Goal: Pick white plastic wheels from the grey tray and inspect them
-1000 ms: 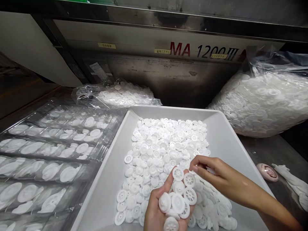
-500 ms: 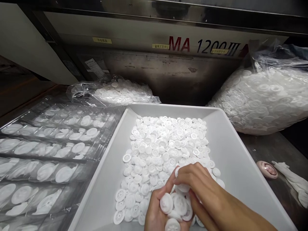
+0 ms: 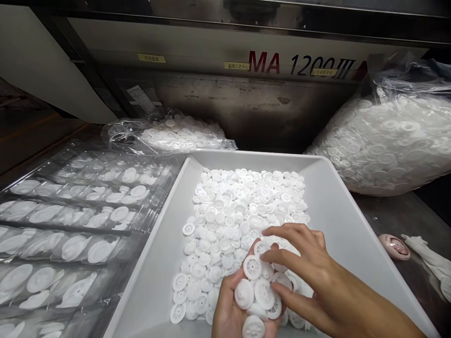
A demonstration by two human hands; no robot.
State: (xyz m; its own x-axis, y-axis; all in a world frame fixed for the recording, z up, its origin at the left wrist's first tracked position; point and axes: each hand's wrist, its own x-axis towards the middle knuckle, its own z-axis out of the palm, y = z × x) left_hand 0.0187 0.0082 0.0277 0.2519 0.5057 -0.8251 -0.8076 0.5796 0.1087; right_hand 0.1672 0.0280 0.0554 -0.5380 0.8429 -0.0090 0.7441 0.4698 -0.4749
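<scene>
Cupped at the bottom centre, my left hand (image 3: 227, 303) holds a heap of small white plastic gears (image 3: 264, 293). Over the right side of that heap is my right hand (image 3: 310, 267), its fingers spread and curved. Its thumb and a fingertip reach the edges of the held gears; whether they press on any is hard to tell. Both hands are inside a pale grey plastic bin (image 3: 338, 206). A loose layer of the same white gears (image 3: 243, 202) covers much of the bin's floor, and my hands hide part of it.
On the left, clear plastic trays (image 3: 88, 220) hold white parts in rows. A clear bag of white parts (image 3: 176, 134) lies behind the bin; a larger full bag (image 3: 391, 141) stands at right. Near the right edge are a pink round object (image 3: 394, 246) and white cloth (image 3: 428, 260).
My right hand has opened from its closed curve over the heap, its fingers spreading and lifting. More of the gears in my left hand now show. The left hand stays nearly in place.
</scene>
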